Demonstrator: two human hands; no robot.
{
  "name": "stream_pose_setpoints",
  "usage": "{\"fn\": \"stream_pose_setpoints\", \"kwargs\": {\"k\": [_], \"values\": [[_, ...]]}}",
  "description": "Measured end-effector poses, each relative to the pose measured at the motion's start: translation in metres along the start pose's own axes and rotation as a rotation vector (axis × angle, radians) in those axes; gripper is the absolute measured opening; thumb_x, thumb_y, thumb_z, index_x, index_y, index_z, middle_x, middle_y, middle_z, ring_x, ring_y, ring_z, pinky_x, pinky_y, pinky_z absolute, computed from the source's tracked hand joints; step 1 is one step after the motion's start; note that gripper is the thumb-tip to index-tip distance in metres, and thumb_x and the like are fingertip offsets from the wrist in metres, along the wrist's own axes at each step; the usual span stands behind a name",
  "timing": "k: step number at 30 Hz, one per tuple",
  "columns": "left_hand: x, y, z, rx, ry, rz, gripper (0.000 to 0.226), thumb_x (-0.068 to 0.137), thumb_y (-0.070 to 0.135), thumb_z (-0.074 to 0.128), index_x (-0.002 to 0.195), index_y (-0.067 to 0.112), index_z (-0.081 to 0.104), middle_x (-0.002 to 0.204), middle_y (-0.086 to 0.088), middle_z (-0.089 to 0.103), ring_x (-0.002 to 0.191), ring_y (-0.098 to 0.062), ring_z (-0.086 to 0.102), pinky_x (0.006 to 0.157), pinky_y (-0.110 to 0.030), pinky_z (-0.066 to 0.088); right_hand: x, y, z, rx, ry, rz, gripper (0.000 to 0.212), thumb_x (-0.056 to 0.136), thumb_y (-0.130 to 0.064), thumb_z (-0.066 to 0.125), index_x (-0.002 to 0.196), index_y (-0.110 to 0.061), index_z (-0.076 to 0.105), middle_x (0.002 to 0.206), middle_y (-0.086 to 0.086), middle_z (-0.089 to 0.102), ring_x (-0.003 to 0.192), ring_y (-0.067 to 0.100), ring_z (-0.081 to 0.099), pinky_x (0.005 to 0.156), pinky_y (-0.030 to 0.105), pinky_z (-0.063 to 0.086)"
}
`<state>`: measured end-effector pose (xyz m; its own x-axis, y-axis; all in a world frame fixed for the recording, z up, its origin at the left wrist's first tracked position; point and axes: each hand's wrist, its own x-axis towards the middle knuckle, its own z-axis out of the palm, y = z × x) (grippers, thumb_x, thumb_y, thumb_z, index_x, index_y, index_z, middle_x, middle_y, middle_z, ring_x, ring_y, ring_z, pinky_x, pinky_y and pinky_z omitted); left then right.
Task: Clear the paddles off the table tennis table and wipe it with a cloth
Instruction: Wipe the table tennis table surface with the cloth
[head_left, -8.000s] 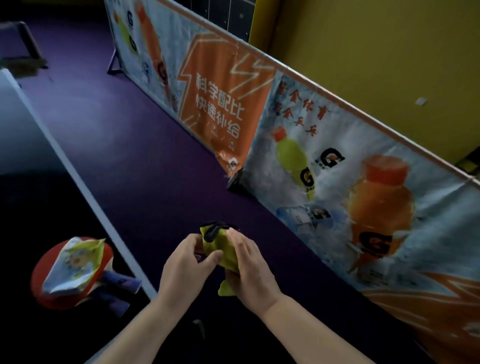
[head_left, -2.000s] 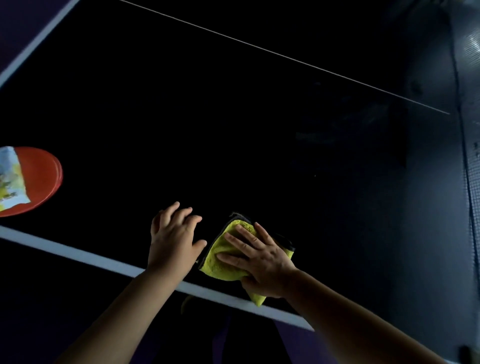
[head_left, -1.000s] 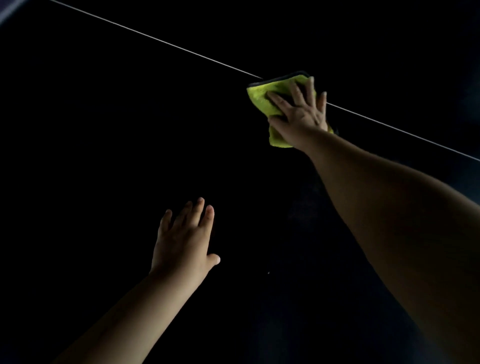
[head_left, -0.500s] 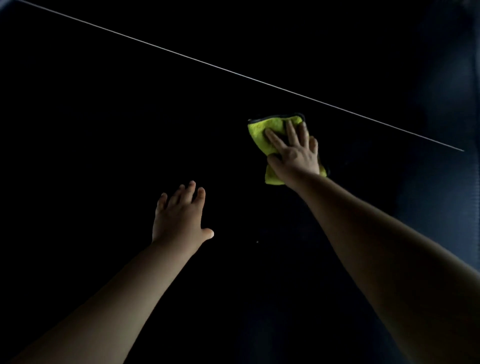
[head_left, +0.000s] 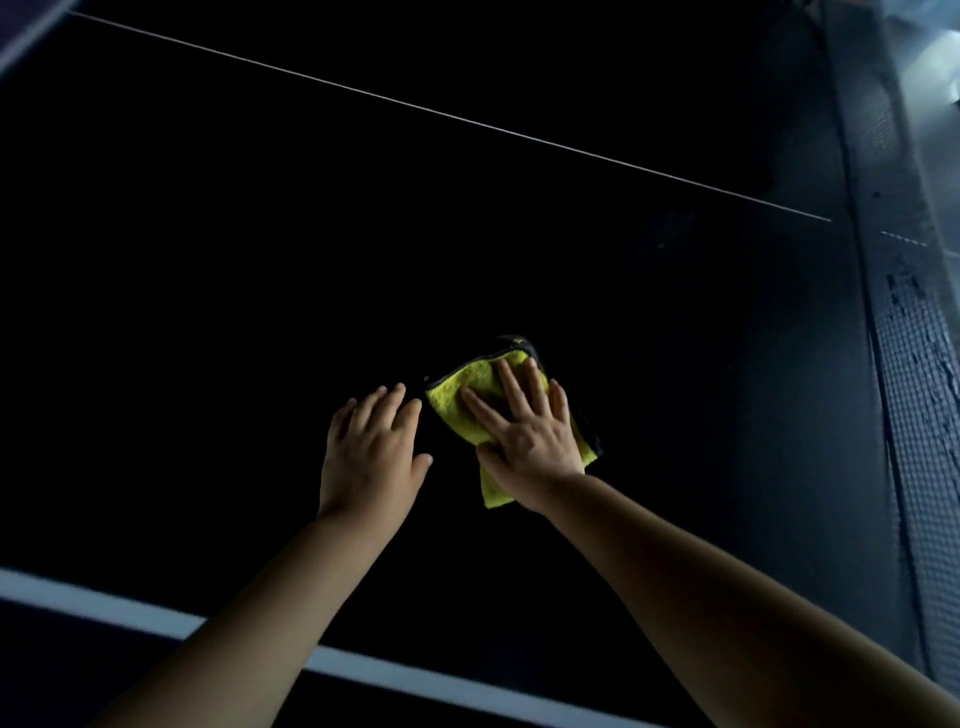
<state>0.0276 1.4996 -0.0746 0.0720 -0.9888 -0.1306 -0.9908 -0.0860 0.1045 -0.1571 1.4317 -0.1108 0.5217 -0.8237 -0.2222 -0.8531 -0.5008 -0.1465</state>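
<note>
Head view: right hand, fingers spread flat, presses a folded yellow cloth onto the dark tabletop; left hand rests open beside it. Cloth looks soft, light; best pressed flat under the palm.

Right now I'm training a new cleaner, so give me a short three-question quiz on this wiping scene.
1. True or false: the right hand presses flat on the folded yellow microfibre cloth.
2. Where is the left hand? A) gripping the cloth B) beside the cloth, holding nothing C) holding a paddle
3. Fill in: the mesh net stands to the cloth's ____.
Key: 1 true; 2 B; 3 right.
</note>
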Motion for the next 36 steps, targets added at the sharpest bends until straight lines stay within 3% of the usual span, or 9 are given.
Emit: {"fn": "stream_pose_setpoints", "kwargs": {"k": [3, 8, 13, 20, 23, 26, 31, 36], "values": [[-0.047, -0.014, 0.009, -0.025, 0.047, -0.002, 0.067, 0.062, 0.034, 0.084, 0.12, 0.008, 0.063, 0.129, -0.012, 0.058, 0.12, -0.031, 0.053, 0.099, -0.048, 0.041, -0.043, -0.036, 0.016, 0.002, 0.018, -0.022, 0.07, 0.082, -0.055, 0.031, 0.15, -0.049, 0.018, 0.164, 0.006, 0.004, 0.149, 0.032, -0.009, 0.119, 0.054, -0.003], [-0.108, -0.026, 0.012, -0.034, 0.07, 0.013, 0.068, 0.056, 0.032, 0.088, 0.115, 0.007, 0.065, 0.123, -0.014, 0.061, 0.115, -0.033, 0.057, 0.094, -0.05, 0.044, -0.108, -0.089, 0.041, -0.013, 0.058, -0.083, 0.069, 0.082, -0.05, 0.04, 0.149, -0.046, 0.024, 0.162, 0.01, 0.015, 0.149, 0.038, 0.004, 0.117, 0.06, 0.011], [-0.141, -0.025, 0.013, -0.033, 0.038, 0.051, 0.069, 0.053, 0.033, 0.089, 0.113, 0.007, 0.066, 0.121, -0.014, 0.063, 0.113, -0.033, 0.058, 0.092, -0.049, 0.046, -0.158, -0.119, 0.054, -0.054, 0.018, -0.147, 0.069, 0.081, -0.049, 0.043, 0.148, -0.045, 0.028, 0.162, 0.01, 0.019, 0.147, 0.041, 0.012, 0.115, 0.061, 0.014], [-0.155, -0.012, 0.012, -0.048, 0.038, 0.149, 0.068, 0.049, 0.032, 0.091, 0.109, 0.008, 0.069, 0.116, -0.013, 0.065, 0.107, -0.032, 0.062, 0.091, -0.049, 0.047, -0.204, -0.086, 0.048, -0.076, -0.056, -0.238, 0.076, 0.078, -0.046, 0.047, 0.151, -0.042, 0.025, 0.161, 0.005, 0.023, 0.148, 0.036, 0.016, 0.114, 0.058, 0.021], [-0.151, -0.006, 0.011, -0.064, 0.023, 0.156, 0.068, 0.046, 0.03, 0.092, 0.107, 0.008, 0.069, 0.114, -0.014, 0.066, 0.105, -0.033, 0.063, 0.089, -0.049, 0.048, -0.209, -0.053, 0.04, -0.08, -0.058, -0.19, 0.075, 0.078, -0.045, 0.048, 0.15, -0.041, 0.028, 0.16, 0.005, 0.025, 0.148, 0.034, 0.016, 0.113, 0.059, 0.025], [-0.139, 0.003, 0.012, -0.072, 0.013, 0.156, 0.068, 0.048, 0.03, 0.092, 0.108, 0.007, 0.069, 0.115, -0.014, 0.066, 0.107, -0.033, 0.062, 0.09, -0.049, 0.047, -0.202, -0.036, 0.031, -0.075, -0.083, -0.077, 0.073, 0.078, -0.044, 0.046, 0.149, -0.041, 0.03, 0.16, 0.006, 0.024, 0.148, 0.036, 0.016, 0.115, 0.06, 0.023], [-0.108, 0.027, 0.013, -0.075, -0.007, 0.144, 0.062, 0.056, 0.029, 0.089, 0.11, 0.007, 0.068, 0.117, -0.014, 0.064, 0.111, -0.033, 0.06, 0.093, -0.048, 0.046, -0.195, -0.042, 0.041, -0.067, -0.041, -0.092, 0.076, 0.082, -0.061, 0.045, 0.152, -0.04, 0.024, 0.162, 0.008, 0.015, 0.149, 0.037, 0.006, 0.114, 0.063, 0.0], [-0.06, 0.06, 0.016, -0.075, 0.001, 0.095, 0.051, 0.065, 0.014, 0.082, 0.113, 0.007, 0.066, 0.12, -0.014, 0.063, 0.114, -0.033, 0.057, 0.094, -0.049, 0.045, -0.15, -0.007, 0.033, -0.074, 0.041, -0.178, 0.067, 0.087, -0.059, 0.04, 0.151, -0.043, 0.024, 0.162, 0.007, 0.019, 0.149, 0.036, 0.011, 0.114, 0.064, 0.005]]}}
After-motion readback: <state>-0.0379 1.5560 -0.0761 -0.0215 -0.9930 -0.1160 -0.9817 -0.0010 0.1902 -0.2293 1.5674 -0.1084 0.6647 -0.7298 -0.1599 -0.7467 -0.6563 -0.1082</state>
